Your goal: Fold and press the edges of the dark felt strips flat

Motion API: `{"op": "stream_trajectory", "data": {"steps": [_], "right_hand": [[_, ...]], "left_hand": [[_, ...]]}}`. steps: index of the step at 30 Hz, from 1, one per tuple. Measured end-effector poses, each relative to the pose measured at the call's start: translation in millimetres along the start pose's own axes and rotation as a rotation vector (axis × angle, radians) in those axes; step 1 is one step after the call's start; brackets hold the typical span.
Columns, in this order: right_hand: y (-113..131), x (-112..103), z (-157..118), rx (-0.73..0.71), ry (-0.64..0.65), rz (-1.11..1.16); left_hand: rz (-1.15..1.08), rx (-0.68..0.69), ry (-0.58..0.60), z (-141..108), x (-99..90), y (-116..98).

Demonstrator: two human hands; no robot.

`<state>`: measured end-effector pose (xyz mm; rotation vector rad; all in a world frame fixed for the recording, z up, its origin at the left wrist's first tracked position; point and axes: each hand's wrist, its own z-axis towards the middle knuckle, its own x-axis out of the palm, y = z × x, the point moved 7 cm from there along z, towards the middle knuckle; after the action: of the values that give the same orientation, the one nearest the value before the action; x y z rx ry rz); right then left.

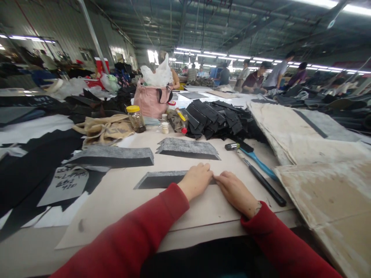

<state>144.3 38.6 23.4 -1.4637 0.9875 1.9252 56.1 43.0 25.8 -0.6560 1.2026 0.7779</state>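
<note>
A dark fabric strip (162,180) with a grey fuzzy upper edge lies flat on the pale board (121,208) in front of me. My left hand (198,179) rests over its right part, fingers curled and closed on the strip's edge. Close beside it, my right hand (236,193) pinches at the strip's right end with thumb and fingers together. The hands cover that end. Just beyond lie a stack of similar grey-and-black strips (188,148) and another such stack (113,156) to the left.
Right of my hands lie a hammer (265,183) and a blue-handled brush (259,164). Farther back are a heap of black pieces (214,117), a yellow-lidded jar (136,119) and a pink bag (152,100). Stained boards (327,189) flank the right; people (278,73) stand behind.
</note>
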Motion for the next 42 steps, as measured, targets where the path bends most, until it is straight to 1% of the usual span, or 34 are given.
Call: {"op": "stream_trajectory", "data": {"steps": [4,12,14,17,19,22,24,27,29,31,34,37,39,42], "right_hand": [[0.3,2.1,-6.8,-0.008,-0.011,-0.061],[8.4,-1.1,-20.1,-0.006,0.034,-0.138],[6.2,-3.4,-21.6,0.003,0.041,-0.121],[-5.0,-6.4,-19.0,0.031,0.076,-0.012],[-15.7,-7.5,-11.5,0.074,0.112,0.085],[-27.2,-6.9,9.6,0.130,0.157,0.183],[-30.9,-1.4,26.8,0.177,0.222,0.252],[-35.2,12.6,47.0,0.293,0.365,0.422],[-37.7,19.3,54.3,0.356,0.432,0.534],[-39.6,22.4,57.4,0.385,0.474,0.603],[-39.5,21.8,58.1,0.371,0.503,0.632],[-33.6,18.8,59.8,0.296,0.526,0.614],[-28.1,16.7,62.6,0.234,0.542,0.558],[-20.6,11.6,68.2,0.138,0.536,0.393]], "left_hand": [[0.018,0.014,0.017,3.6,-2.3,1.5],[0.001,0.016,0.028,7.3,-3.0,10.0],[-0.024,-0.013,0.031,6.6,-1.5,14.2],[-0.079,-0.073,0.015,3.3,0.9,20.8],[-0.116,-0.116,-0.023,0.2,1.1,24.7],[-0.142,-0.169,-0.077,-4.0,1.2,29.1],[-0.143,-0.189,-0.090,-6.1,2.1,30.7],[-0.140,-0.209,-0.099,-8.2,3.6,32.9],[-0.143,-0.217,-0.108,-8.9,4.1,34.3],[-0.153,-0.219,-0.115,-9.2,4.6,35.3],[-0.178,-0.213,-0.117,-9.0,5.5,36.0],[-0.201,-0.209,-0.113,-9.0,6.4,35.9],[-0.215,-0.212,-0.104,-8.9,7.1,36.0],[-0.236,-0.230,-0.092,-8.3,8.2,37.9]]}}
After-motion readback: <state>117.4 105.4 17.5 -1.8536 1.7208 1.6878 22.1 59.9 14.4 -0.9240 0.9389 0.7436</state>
